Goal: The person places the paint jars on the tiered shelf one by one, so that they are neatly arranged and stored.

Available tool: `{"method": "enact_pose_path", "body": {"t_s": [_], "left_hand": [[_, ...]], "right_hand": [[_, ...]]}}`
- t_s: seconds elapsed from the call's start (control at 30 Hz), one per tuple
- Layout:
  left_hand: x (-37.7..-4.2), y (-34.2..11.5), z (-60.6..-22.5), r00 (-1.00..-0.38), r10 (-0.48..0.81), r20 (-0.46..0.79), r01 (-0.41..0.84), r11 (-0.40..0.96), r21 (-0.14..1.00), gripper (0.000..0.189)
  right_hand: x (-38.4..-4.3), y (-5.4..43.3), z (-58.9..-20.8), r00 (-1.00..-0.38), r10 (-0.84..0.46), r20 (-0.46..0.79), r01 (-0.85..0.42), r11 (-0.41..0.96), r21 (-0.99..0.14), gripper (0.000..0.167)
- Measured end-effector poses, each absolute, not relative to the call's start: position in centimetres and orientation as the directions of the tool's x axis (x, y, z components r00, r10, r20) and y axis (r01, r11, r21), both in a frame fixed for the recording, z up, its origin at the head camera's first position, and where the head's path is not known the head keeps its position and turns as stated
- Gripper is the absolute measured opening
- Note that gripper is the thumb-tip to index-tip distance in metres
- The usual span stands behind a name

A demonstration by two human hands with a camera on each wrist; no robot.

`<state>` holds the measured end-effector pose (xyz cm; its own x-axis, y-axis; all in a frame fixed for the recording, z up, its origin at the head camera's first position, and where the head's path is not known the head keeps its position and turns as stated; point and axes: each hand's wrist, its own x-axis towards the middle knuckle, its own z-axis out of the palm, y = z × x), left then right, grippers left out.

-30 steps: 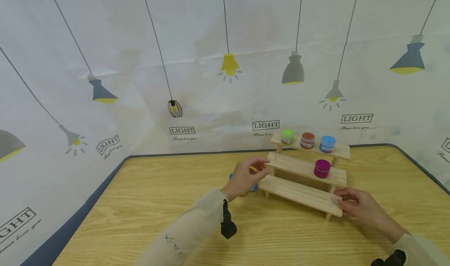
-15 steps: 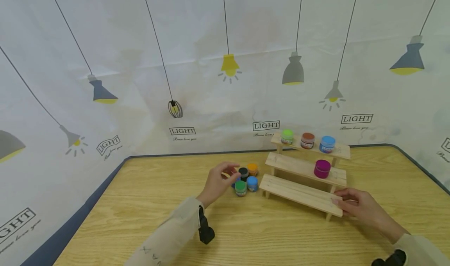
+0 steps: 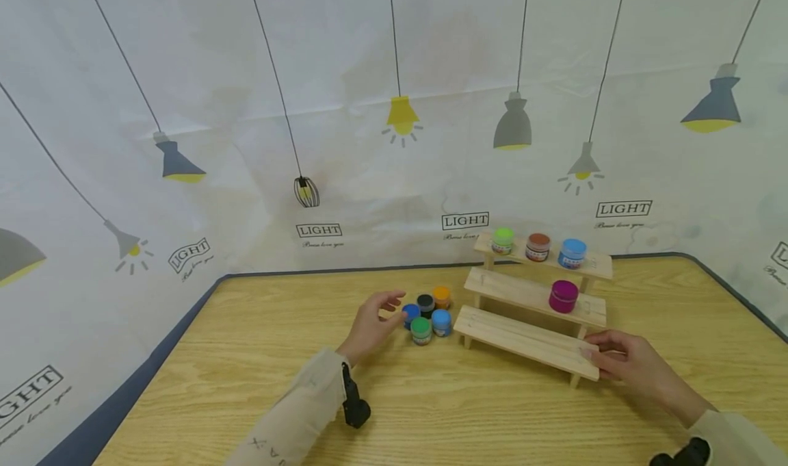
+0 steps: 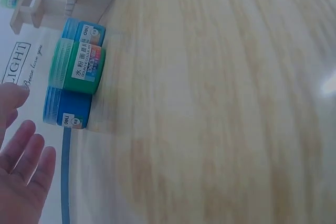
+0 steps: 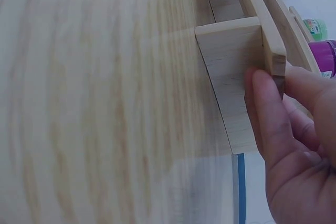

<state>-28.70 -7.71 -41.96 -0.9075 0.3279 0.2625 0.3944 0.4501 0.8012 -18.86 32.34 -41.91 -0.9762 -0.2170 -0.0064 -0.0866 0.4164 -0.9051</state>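
Note:
My left hand (image 3: pixel 372 322) is beside a cluster of small paint jars, its fingers parted and holding nothing. Nearest to it is the dark blue jar (image 3: pixel 411 315); the green jar (image 3: pixel 421 330), light blue jar (image 3: pixel 441 322), black jar (image 3: pixel 425 305) and orange jar (image 3: pixel 441 296) stand close around. My right hand (image 3: pixel 628 360) pinches the right end of the lowest step of a three-tier wooden stand (image 3: pixel 523 341), thumb on top and fingers beneath in the right wrist view. A magenta jar (image 3: pixel 563 296) sits on the middle step.
Light green (image 3: pixel 503 241), brown (image 3: pixel 538 247) and blue (image 3: pixel 572 253) jars line the top step. Behind the wooden table (image 3: pixel 277 384) rises a white backdrop (image 3: pixel 345 144) printed with lamps. A black camera (image 3: pixel 355 397) is strapped to the left wrist.
My left hand has moved left from the stand's left end to beside the jar cluster, bringing the jars into sight. My right hand keeps its grip on the stand.

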Motion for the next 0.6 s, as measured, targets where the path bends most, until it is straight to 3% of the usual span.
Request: {"method": "enact_pose_path", "body": {"t_s": [0.6], "left_hand": [[-28.98,-6.79,-43.05,-0.911,0.378,0.165,0.333,0.436,0.836,0.04]], "right_hand": [[-18.84,32.24,-41.83,-0.981,-0.194,-0.015,-0.07,0.422,-0.904,0.042]]}}
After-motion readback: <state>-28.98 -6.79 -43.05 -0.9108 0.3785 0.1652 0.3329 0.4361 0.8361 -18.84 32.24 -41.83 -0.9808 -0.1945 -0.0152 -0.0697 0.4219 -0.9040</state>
